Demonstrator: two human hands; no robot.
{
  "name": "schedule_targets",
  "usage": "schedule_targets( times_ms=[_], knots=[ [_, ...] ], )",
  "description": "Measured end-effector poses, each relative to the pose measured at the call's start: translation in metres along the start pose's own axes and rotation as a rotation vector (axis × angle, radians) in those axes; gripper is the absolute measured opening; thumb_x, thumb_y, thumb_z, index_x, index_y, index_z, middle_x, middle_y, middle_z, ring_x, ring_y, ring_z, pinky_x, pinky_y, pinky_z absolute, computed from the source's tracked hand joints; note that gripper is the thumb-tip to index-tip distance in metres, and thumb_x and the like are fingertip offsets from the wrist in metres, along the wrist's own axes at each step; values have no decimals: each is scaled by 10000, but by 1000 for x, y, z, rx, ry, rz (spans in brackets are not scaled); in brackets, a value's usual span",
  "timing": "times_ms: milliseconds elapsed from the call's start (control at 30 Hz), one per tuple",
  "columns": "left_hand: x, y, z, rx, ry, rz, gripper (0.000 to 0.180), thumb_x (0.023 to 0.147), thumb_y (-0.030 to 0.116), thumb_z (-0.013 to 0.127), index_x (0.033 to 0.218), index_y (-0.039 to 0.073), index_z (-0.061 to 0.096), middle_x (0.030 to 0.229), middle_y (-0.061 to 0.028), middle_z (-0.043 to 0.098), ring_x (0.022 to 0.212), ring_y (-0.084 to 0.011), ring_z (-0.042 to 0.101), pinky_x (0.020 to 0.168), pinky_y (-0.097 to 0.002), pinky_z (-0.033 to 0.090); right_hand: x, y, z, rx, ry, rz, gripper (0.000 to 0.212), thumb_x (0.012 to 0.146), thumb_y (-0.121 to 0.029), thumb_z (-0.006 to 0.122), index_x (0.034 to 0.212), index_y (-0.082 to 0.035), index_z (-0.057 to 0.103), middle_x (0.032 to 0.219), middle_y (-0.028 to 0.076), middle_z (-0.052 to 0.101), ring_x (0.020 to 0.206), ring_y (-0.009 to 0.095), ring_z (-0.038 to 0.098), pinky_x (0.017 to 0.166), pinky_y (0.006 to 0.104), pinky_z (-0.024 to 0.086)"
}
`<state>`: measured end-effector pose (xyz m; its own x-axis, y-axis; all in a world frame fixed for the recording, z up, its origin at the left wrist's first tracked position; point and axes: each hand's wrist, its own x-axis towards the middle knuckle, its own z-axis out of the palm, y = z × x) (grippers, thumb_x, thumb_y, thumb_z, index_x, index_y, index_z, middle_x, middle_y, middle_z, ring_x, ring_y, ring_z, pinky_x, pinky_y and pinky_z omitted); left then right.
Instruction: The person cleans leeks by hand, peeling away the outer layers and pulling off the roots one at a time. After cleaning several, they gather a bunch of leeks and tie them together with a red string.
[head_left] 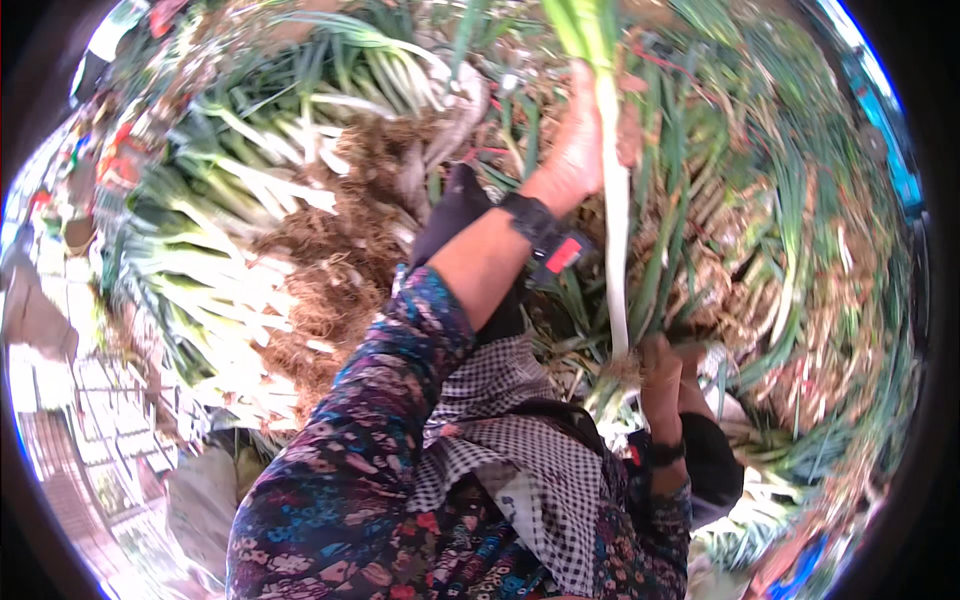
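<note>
One long green onion stretches down the middle of the view, its green leaves at the top and its roots lowest. My left hand is closed round its upper stalk, the thumb on one side and the fingers on the other. Close beside the root end is my right hand, with its fingers curled. What lies inside those fingers is hidden. To the left is a large heap of green onions, their brown roots turned inward towards me.
Loose green onions and dry, stripped leaves cover the right side and the far side. A checked black-and-white cloth lies over my lap. A pale sack is at the lower left. Something bright blue runs along the right edge.
</note>
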<state>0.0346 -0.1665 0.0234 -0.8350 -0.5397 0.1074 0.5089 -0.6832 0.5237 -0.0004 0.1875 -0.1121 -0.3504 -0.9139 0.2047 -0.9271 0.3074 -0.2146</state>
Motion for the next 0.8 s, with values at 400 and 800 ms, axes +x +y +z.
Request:
schedule_targets(
  times_ms=[400, 800],
  knots=[
    [-27, -10, 8, 271, 228, 170, 468, 908, 530, 521, 986, 70, 492, 580, 9, 426, 398, -87, 419, 352, -231, 368, 67, -83, -42, 651, -235, 413, 304, 837, -174, 621, 1038, 30, 519, 817, 197, 586, 708, 241, 566, 657, 376, 458],
    [-46, 115, -36, 1045, 504, 584, 226, 926, 268, 593, 881, 46, 603, 686, 5, 576, 578, -93, 528, 491, -254, 412, 190, -123, -66, 1453, -135, 138, 272, 993, -152, 447, 1218, -7, 499, 1101, 96, 597, 988, 155, 567, 887, 290, 455]
  ],
)
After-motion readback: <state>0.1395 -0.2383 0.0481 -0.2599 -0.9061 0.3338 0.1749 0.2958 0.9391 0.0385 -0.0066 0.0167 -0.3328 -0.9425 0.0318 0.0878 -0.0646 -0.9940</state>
